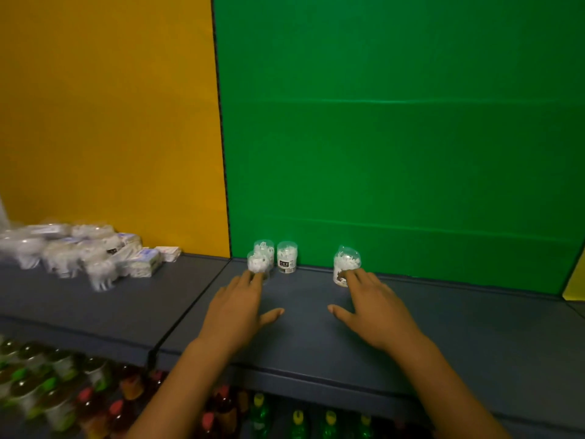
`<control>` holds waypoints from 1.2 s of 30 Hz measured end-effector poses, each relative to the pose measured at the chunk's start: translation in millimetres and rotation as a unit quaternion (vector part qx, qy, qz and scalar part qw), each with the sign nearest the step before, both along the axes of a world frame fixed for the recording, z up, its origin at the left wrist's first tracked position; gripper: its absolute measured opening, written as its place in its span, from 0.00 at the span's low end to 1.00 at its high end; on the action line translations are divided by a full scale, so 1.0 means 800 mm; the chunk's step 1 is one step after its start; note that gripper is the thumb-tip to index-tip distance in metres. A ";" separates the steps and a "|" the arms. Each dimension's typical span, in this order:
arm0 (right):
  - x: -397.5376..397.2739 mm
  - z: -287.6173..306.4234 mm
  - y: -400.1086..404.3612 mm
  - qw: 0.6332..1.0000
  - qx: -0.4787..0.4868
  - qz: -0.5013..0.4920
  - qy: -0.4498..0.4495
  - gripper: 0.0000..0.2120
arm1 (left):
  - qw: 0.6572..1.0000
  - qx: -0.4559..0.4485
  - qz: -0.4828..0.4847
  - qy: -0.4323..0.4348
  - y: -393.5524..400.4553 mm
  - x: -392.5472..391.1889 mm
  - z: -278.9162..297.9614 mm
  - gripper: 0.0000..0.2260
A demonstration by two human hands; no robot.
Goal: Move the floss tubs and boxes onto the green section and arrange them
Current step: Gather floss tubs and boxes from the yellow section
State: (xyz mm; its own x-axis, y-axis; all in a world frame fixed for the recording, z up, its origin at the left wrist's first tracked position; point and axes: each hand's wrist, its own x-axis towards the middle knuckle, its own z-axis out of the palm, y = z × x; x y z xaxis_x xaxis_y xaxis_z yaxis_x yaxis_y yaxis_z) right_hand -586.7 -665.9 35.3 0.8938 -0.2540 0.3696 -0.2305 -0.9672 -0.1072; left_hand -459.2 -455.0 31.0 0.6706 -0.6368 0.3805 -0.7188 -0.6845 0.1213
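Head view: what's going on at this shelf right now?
A person is arranging floss tubs on the shelf before the green panel. The left hand touches the front-left tub; the right hand touches the lone right tub. More packs remain in a pile on the yellow side.

**Open shelf right of the tubs**

Three clear plastic floss tubs crowded the back left corner of the dark grey shelf, and a fourth clear tub stood apart to their right. Between them lay an open gap (both hands reached in beside it). A blurred pile of white floss packs blocked the yellow-backed section.
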 end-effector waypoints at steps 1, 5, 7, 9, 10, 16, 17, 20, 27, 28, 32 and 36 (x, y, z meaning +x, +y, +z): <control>0.001 0.003 0.012 1.000 0.000 0.009 -0.002 0.30 | 1.000 -0.004 0.006 -0.002 0.014 -0.003 0.004 0.32; 0.013 0.019 0.062 0.999 -0.004 0.038 -0.008 0.31 | 1.000 -0.004 0.028 -0.010 0.073 -0.003 0.022 0.32; 0.024 0.028 0.091 0.999 -0.010 0.051 -0.012 0.31 | 0.999 -0.011 0.044 -0.009 0.104 0.000 0.030 0.32; 0.038 0.034 0.122 0.998 -0.016 0.067 -0.015 0.31 | 0.998 -0.023 0.056 -0.005 0.137 0.005 0.036 0.32; 0.046 0.037 0.138 0.997 -0.017 0.074 -0.016 0.31 | 0.998 -0.028 0.060 -0.002 0.155 0.009 0.039 0.32; 0.102 0.045 0.244 0.994 -0.012 0.101 -0.031 0.31 | 0.995 -0.040 0.086 -0.013 0.278 0.042 0.040 0.31; 0.112 0.044 0.265 0.994 -0.006 0.104 -0.032 0.31 | 0.995 -0.038 0.091 -0.010 0.300 0.050 0.040 0.31; 0.144 0.043 0.324 0.992 -0.001 0.117 -0.039 0.32 | 0.994 -0.038 0.105 -0.015 0.364 0.077 0.041 0.31; 0.207 0.030 0.435 0.991 0.005 0.132 -0.038 0.32 | 0.990 -0.044 0.131 0.000 0.476 0.119 0.031 0.31; 0.216 0.029 0.449 0.990 0.003 0.135 -0.036 0.31 | 0.990 -0.046 0.136 0.002 0.491 0.125 0.030 0.30; 0.256 0.030 0.497 0.987 0.007 0.156 -0.038 0.31 | 0.986 -0.057 0.156 -0.009 0.541 0.153 0.027 0.29; 0.297 0.029 0.533 0.982 0.010 0.183 -0.034 0.30 | 0.982 -0.072 0.172 0.001 0.580 0.181 0.017 0.29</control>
State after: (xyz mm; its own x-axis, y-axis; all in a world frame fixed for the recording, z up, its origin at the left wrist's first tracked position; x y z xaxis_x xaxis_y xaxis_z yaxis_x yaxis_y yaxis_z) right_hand -348.7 -239.5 58.7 0.8999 0.0726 0.4300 0.1410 -0.9815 -0.1293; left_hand -314.7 9.2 44.6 0.8375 -0.3119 0.4486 -0.4479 -0.8622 0.2367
